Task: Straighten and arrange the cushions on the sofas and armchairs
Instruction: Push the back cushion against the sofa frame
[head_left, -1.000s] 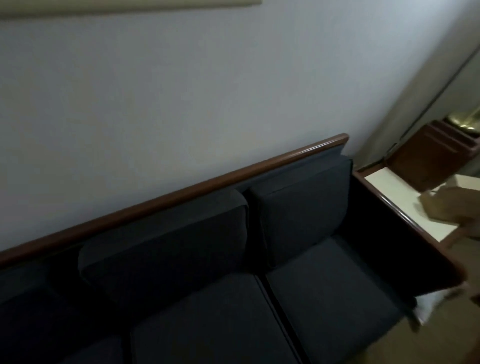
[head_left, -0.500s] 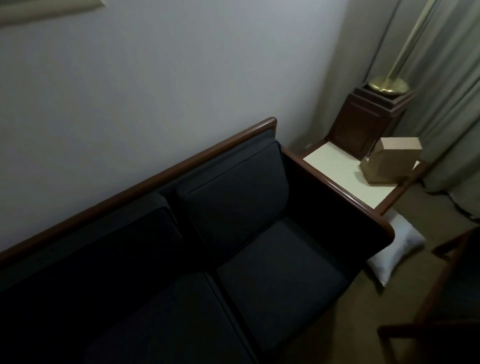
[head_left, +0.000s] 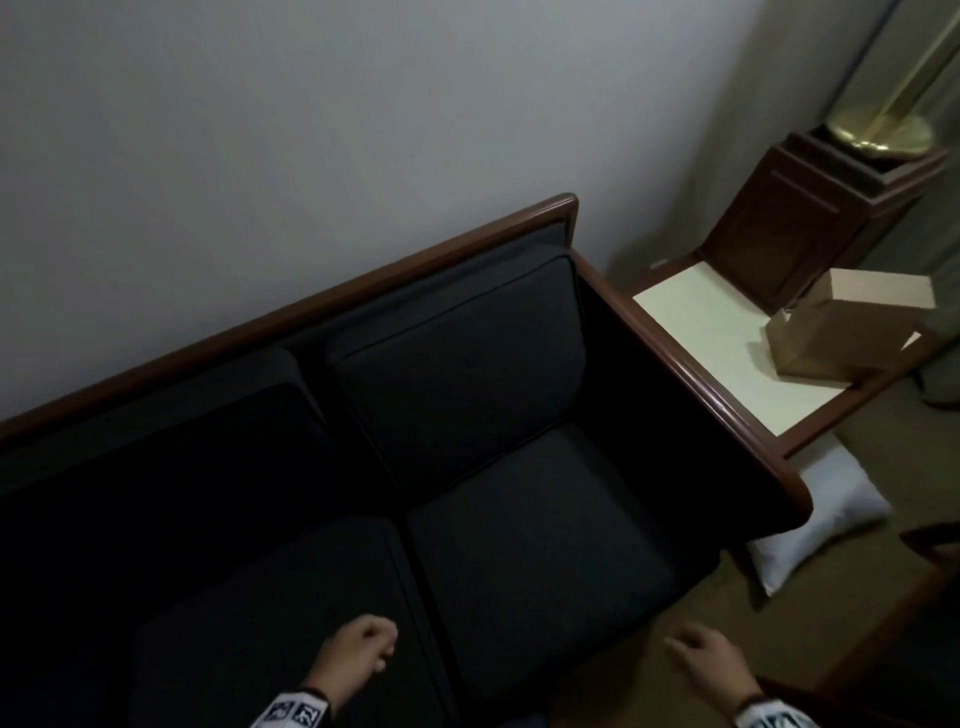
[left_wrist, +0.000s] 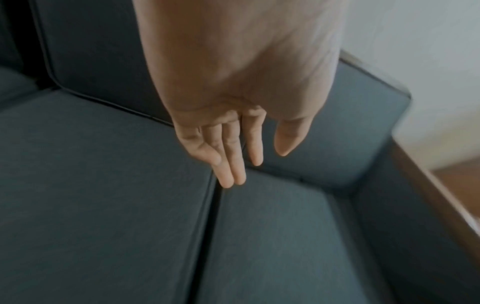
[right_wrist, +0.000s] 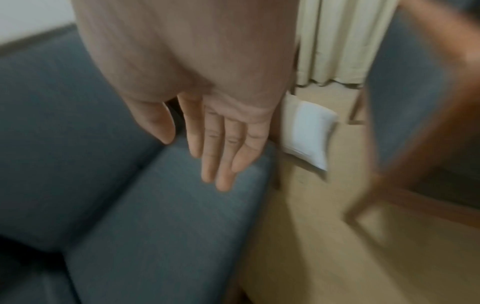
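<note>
A dark grey sofa with a wooden frame (head_left: 691, 384) stands against the wall. Its right back cushion (head_left: 457, 358) stands upright above the right seat cushion (head_left: 535, 551); the left back cushion (head_left: 156, 441) is deep in shadow. A white pillow (head_left: 821, 519) lies on the carpet beside the sofa's right arm, also seen as the white pillow (right_wrist: 309, 133). My left hand (head_left: 358, 654) hovers over the seam between the seat cushions, the left hand (left_wrist: 257, 166) holding nothing with relaxed fingers. My right hand (head_left: 701, 665) hangs empty past the sofa's front edge, the right hand (right_wrist: 194, 164) with straight fingers.
A side table (head_left: 711, 343) with a cream top adjoins the sofa's right arm and carries a cardboard box (head_left: 852, 327). Behind it a dark wooden pedestal (head_left: 800, 228) bears a brass lamp base (head_left: 878, 135). Curtains hang at the right. An armchair's wooden frame (right_wrist: 405, 156) stands at the near right.
The view has swung to the right and downward along the sofa. The white pillow and the side table came into sight, and both hands have entered at the bottom edge.
</note>
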